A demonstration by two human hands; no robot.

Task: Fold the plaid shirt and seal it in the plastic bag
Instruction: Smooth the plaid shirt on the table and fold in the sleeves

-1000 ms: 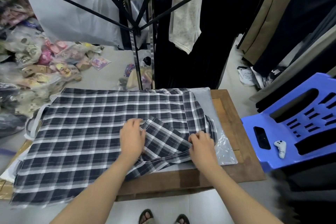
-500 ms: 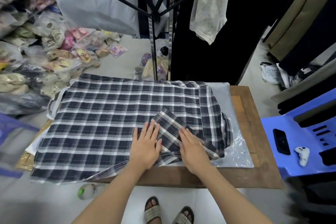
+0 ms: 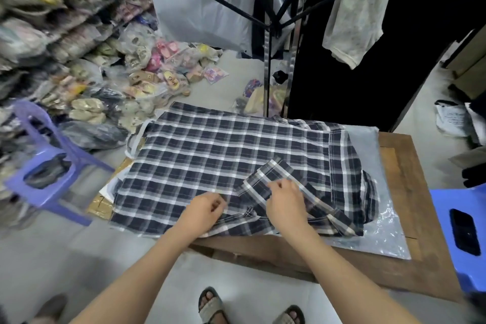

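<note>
The dark plaid shirt [image 3: 210, 160] lies spread across a low wooden table [image 3: 410, 192], its left part hanging past the table's edge. One sleeve [image 3: 273, 173] is folded in over the body. My left hand [image 3: 207, 209] pinches the near hem with curled fingers. To its right, my right hand [image 3: 286, 198] grips the edge of the folded sleeve. A clear plastic bag [image 3: 381, 229] lies flat under the shirt's right side, its right and front parts showing.
A purple plastic stool [image 3: 44, 165] stands on the floor at left, a blue one [image 3: 462, 231] with a black phone [image 3: 464, 231] at right. Bagged goods are piled at back left. A metal rack pole [image 3: 267, 65] and hanging clothes stand behind the table.
Both hands lay flat on the folded sleeve; now their fingers are curled and gripping the fabric. The left hand has shifted left to the hem. The view has turned left.
</note>
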